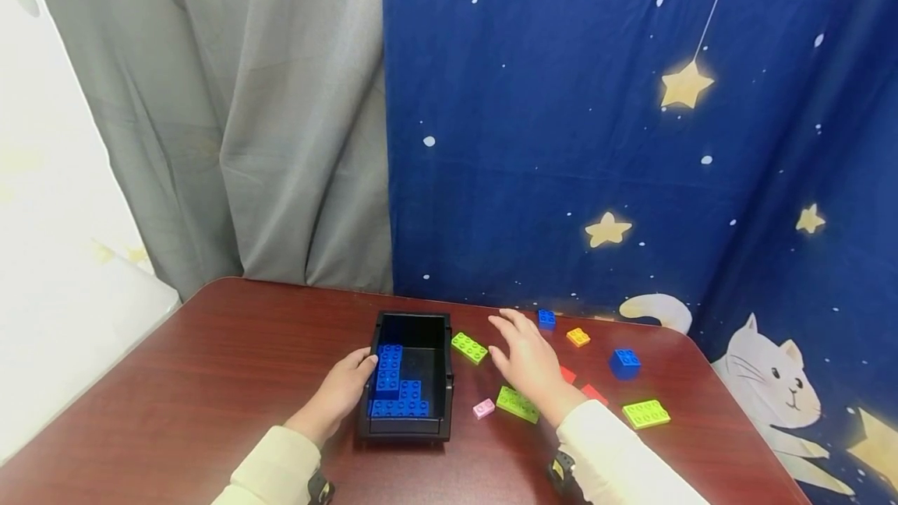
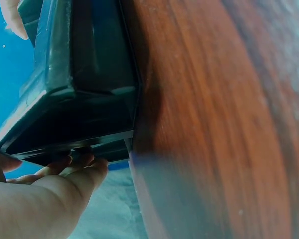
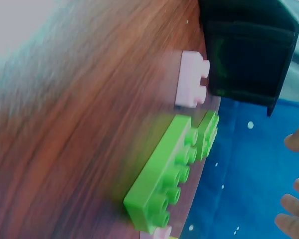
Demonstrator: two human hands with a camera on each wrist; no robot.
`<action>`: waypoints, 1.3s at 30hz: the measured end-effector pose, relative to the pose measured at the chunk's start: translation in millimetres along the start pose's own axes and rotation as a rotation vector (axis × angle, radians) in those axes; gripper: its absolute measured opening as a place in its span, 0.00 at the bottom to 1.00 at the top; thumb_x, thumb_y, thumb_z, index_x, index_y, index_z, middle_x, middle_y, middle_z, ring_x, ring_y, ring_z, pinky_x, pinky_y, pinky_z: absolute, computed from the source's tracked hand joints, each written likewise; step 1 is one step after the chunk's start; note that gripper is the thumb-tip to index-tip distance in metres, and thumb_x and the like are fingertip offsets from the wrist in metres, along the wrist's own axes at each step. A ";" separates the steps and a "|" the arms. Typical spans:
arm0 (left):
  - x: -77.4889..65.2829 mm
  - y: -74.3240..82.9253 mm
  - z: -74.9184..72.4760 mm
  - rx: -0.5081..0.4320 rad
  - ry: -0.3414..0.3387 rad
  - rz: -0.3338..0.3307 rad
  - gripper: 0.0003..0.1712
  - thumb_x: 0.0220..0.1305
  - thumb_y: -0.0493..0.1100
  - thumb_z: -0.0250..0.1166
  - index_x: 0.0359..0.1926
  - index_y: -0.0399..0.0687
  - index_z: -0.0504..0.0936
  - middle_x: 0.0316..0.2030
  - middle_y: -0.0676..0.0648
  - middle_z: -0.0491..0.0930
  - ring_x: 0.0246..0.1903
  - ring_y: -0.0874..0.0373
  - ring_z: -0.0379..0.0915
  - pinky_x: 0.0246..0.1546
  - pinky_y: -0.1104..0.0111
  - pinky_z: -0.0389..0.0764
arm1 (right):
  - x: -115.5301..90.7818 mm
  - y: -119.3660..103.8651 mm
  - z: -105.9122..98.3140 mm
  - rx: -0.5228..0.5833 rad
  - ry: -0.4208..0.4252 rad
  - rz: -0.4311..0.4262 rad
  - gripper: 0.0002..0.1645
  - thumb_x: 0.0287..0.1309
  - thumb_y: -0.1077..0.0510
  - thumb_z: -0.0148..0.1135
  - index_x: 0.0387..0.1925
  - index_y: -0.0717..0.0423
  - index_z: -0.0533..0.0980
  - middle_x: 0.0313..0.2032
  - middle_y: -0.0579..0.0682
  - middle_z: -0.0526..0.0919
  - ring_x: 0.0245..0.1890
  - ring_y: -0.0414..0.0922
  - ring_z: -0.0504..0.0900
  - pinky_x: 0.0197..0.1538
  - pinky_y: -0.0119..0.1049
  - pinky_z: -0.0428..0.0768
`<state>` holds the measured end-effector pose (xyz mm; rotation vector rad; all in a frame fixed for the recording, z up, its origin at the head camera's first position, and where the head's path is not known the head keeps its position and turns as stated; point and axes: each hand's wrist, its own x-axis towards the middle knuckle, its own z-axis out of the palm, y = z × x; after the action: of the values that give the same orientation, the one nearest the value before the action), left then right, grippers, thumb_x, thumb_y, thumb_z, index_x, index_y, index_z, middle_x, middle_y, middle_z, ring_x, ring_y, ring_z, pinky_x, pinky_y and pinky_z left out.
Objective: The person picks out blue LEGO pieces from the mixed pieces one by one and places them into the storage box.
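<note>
A black bin [image 1: 407, 427] stands on the table with several blue bricks [image 1: 390, 371] inside, toward its left and near end. My left hand [image 1: 342, 390] grips the bin's left wall, thumb at the rim; in the left wrist view its fingers [image 2: 82, 172] lie along the bin's outer side. My right hand [image 1: 528, 361] hovers right of the bin with fingers spread and nothing held. Around it lie a light green brick [image 1: 468, 347], another green brick [image 1: 517, 404] and a small pink brick [image 1: 483, 408]. Red bricks [image 1: 593, 393] show partly behind the right forearm.
Farther right on the brown table [image 1: 281, 333] are a blue brick [image 1: 625, 363], a smaller blue brick [image 1: 546, 319], an orange brick [image 1: 578, 337] and a green brick [image 1: 646, 414]. A grey curtain [image 1: 309, 139] and a blue starry curtain [image 1: 533, 139] hang behind the table.
</note>
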<state>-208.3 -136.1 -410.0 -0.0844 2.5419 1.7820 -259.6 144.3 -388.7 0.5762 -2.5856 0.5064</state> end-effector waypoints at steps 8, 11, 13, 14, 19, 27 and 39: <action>-0.2 1.6 0.7 -0.005 0.008 0.005 0.29 0.76 0.45 0.43 0.67 0.27 0.60 0.63 0.27 0.65 0.63 0.33 0.62 0.61 0.43 0.66 | 4.0 15.2 1.3 -0.030 0.041 0.000 0.31 0.50 0.58 0.72 0.57 0.57 0.76 0.59 0.59 0.75 0.59 0.57 0.74 0.54 0.52 0.78; 0.2 1.9 0.8 -0.001 0.010 0.010 0.29 0.76 0.45 0.43 0.67 0.26 0.60 0.63 0.27 0.65 0.63 0.32 0.62 0.61 0.43 0.66 | 6.3 20.2 1.0 -0.040 0.037 0.026 0.32 0.50 0.57 0.72 0.58 0.57 0.75 0.60 0.59 0.74 0.59 0.58 0.73 0.53 0.53 0.79; 0.2 1.7 0.8 0.000 0.011 0.007 0.29 0.76 0.45 0.43 0.67 0.27 0.60 0.63 0.27 0.65 0.63 0.32 0.61 0.61 0.43 0.66 | 7.7 23.4 1.0 -0.046 0.032 0.042 0.32 0.50 0.57 0.72 0.59 0.56 0.75 0.60 0.59 0.73 0.60 0.58 0.73 0.51 0.53 0.80; 0.4 1.4 0.7 0.002 0.010 0.007 0.29 0.76 0.45 0.43 0.67 0.26 0.60 0.63 0.27 0.65 0.63 0.32 0.61 0.61 0.43 0.66 | 8.4 25.0 0.7 -0.047 0.031 0.050 0.33 0.51 0.57 0.72 0.59 0.56 0.74 0.60 0.59 0.73 0.60 0.58 0.73 0.51 0.53 0.80; 1.3 0.6 0.5 0.009 0.011 0.004 0.29 0.76 0.45 0.43 0.67 0.26 0.59 0.63 0.26 0.64 0.64 0.32 0.60 0.61 0.42 0.65 | 10.7 32.1 0.1 -0.039 0.027 0.081 0.33 0.51 0.57 0.71 0.60 0.57 0.74 0.60 0.60 0.72 0.60 0.58 0.72 0.51 0.54 0.79; 1.5 0.7 0.5 0.016 0.014 0.005 0.29 0.76 0.45 0.43 0.67 0.26 0.60 0.64 0.27 0.64 0.65 0.33 0.59 0.62 0.42 0.64 | 12.1 43.3 0.4 -0.047 0.013 0.125 0.32 0.52 0.58 0.69 0.60 0.59 0.73 0.60 0.62 0.72 0.60 0.59 0.72 0.53 0.56 0.77; 1.8 -0.1 1.0 0.024 0.021 0.003 0.29 0.75 0.45 0.44 0.67 0.27 0.61 0.63 0.27 0.65 0.65 0.32 0.58 0.62 0.41 0.63 | 15.7 61.7 -1.4 -0.024 -0.073 0.245 0.34 0.56 0.58 0.66 0.64 0.60 0.69 0.63 0.64 0.68 0.63 0.62 0.67 0.58 0.60 0.72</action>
<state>-210.1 -135.2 -410.6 -0.0987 2.5790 1.7604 -300.9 192.2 -395.3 0.2754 -2.7440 0.5410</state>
